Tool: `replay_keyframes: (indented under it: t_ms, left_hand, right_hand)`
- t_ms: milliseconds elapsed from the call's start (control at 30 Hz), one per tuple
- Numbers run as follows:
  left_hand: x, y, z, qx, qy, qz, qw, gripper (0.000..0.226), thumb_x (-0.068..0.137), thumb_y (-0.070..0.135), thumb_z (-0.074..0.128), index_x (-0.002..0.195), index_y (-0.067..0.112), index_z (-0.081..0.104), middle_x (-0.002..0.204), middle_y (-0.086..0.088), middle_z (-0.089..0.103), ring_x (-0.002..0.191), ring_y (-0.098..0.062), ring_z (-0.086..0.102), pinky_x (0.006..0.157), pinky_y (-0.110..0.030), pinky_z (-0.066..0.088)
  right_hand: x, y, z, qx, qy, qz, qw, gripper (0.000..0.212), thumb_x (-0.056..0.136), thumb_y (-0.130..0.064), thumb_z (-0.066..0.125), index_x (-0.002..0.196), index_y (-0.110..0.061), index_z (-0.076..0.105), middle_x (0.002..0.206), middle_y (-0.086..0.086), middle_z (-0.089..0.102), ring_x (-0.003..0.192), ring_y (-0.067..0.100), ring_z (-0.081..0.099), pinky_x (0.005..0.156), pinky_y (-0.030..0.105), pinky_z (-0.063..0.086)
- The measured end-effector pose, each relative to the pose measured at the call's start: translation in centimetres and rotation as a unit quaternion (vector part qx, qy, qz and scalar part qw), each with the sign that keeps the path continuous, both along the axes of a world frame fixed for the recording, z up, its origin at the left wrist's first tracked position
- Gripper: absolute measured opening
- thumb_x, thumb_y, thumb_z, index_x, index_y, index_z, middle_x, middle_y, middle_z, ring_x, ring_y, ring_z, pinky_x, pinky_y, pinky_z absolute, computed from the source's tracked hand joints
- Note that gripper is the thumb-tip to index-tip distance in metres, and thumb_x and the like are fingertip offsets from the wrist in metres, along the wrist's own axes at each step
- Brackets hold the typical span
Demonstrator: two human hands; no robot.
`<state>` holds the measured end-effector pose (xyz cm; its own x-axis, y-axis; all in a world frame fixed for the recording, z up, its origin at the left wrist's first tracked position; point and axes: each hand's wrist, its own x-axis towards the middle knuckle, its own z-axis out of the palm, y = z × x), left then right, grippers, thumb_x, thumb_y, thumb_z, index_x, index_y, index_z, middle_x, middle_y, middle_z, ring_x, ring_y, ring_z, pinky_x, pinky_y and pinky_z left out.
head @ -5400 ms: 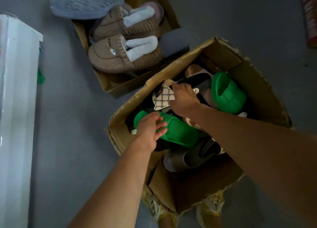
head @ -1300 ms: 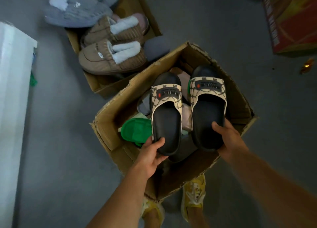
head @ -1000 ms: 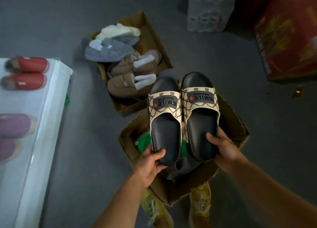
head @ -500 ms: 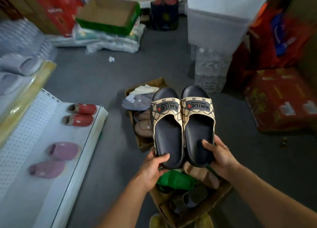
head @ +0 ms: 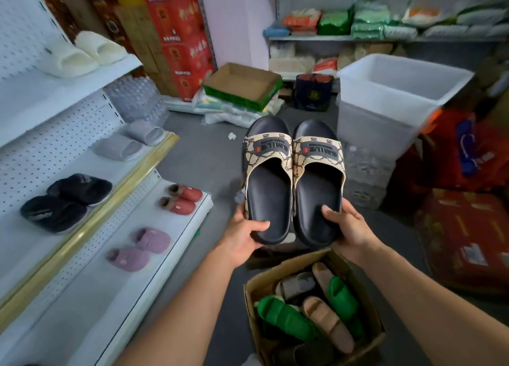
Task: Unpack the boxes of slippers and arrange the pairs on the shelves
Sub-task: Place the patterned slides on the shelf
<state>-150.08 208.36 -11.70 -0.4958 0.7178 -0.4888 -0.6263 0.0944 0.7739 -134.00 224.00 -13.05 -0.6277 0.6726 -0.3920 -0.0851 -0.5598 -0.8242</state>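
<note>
Head view shows the left hand (head: 242, 233) and the right hand (head: 348, 228), fingers curled around the heels, each holding one black slide slipper with a beige patterned strap (head: 268, 189), side by side, above the brown cardboard box (head: 278, 277) at 6 o'clock, white metal shelves (head: 82, 277) at 9 o'clock.

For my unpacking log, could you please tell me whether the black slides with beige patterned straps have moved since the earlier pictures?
Yes. The black slides with beige patterned straps have risen out of the brown cardboard box, which sits on the floor, and are held above it in both hands.
</note>
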Motion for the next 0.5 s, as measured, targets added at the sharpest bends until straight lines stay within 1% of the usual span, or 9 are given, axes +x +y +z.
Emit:
replay_keyframes:
  t_ms: [67, 167, 233, 300, 400, 433, 500]
  left_hand:
    - [0.1, -0.7, 2.0, 0.022, 0.007, 0.030, 0.999, 0.065, 0.084, -0.012, 0.062, 0.136, 0.025, 0.050, 0.126, -0.013, 0.066, 0.113, -0.033, 0.064, 0.084, -0.048, 0.055]
    - [0.5, -1.8, 4.8, 0.036, 0.028, 0.091, 0.995, 0.052, 0.082, 0.001, 0.071, 0.128, 0.021, 0.058, 0.117, -0.008, 0.072, 0.107, -0.027, 0.068, 0.081, -0.041, 0.055]
    - [0.7, -2.6, 6.3, 0.044, 0.042, 0.119, 0.991, 0.048, 0.084, 0.002, 0.070, 0.125, 0.023, 0.059, 0.115, -0.007, 0.073, 0.104, -0.025, 0.069, 0.080, -0.040, 0.056]
    - [0.7, -3.6, 7.8, 0.045, 0.056, 0.136, 0.988, 0.047, 0.086, 0.002, 0.070, 0.123, 0.028, 0.059, 0.116, -0.005, 0.073, 0.107, -0.026, 0.068, 0.080, -0.039, 0.056]
    - [0.4, -5.6, 9.7, 0.046, 0.065, 0.163, 0.983, 0.046, 0.087, 0.001, 0.069, 0.120, 0.030, 0.059, 0.115, -0.005, 0.073, 0.107, -0.026, 0.068, 0.075, -0.036, 0.057]
    - [0.2, -6.4, 10.3, 0.045, 0.067, 0.173, 0.982, 0.049, 0.085, 0.002, 0.071, 0.123, 0.029, 0.058, 0.116, -0.005, 0.073, 0.108, -0.027, 0.068, 0.078, -0.038, 0.058]
    - [-0.6, -8.1, 11.0, 0.038, 0.067, 0.197, 0.977, 0.066, 0.078, 0.007, 0.079, 0.134, 0.029, 0.052, 0.123, -0.005, 0.070, 0.114, -0.029, 0.065, 0.093, -0.046, 0.055]
  right_hand:
    - [-0.1, -0.4, 2.2, 0.015, 0.005, 0.029, 0.999, 0.043, 0.088, -0.003, 0.060, 0.128, -0.020, 0.058, 0.122, 0.010, 0.066, 0.115, 0.033, 0.060, 0.096, 0.052, 0.049]
    - [-0.2, -1.2, 5.0, 0.041, 0.013, 0.071, 0.997, 0.043, 0.089, -0.002, 0.058, 0.128, -0.020, 0.056, 0.119, 0.009, 0.067, 0.110, 0.031, 0.062, 0.087, 0.046, 0.053]
    - [-0.4, -1.7, 6.5, 0.052, 0.022, 0.097, 0.994, 0.043, 0.088, -0.002, 0.059, 0.128, -0.019, 0.055, 0.121, 0.010, 0.066, 0.111, 0.032, 0.062, 0.083, 0.044, 0.053]
    - [-1.0, -2.2, 8.0, 0.057, 0.031, 0.113, 0.991, 0.044, 0.088, -0.002, 0.059, 0.128, -0.018, 0.055, 0.121, 0.011, 0.066, 0.111, 0.032, 0.062, 0.080, 0.043, 0.053]
    - [-2.3, -3.2, 9.9, 0.055, 0.046, 0.146, 0.987, 0.043, 0.088, -0.002, 0.058, 0.128, -0.019, 0.056, 0.119, 0.011, 0.067, 0.108, 0.033, 0.063, 0.075, 0.042, 0.055]
    - [-2.8, -3.6, 10.5, 0.054, 0.048, 0.157, 0.985, 0.042, 0.088, -0.002, 0.058, 0.126, -0.019, 0.056, 0.117, 0.012, 0.068, 0.105, 0.033, 0.065, 0.073, 0.041, 0.056]
    - [-4.2, -4.5, 11.7, 0.051, 0.054, 0.176, 0.982, 0.040, 0.088, -0.001, 0.059, 0.124, -0.018, 0.058, 0.115, 0.013, 0.069, 0.101, 0.033, 0.067, 0.070, 0.040, 0.057]
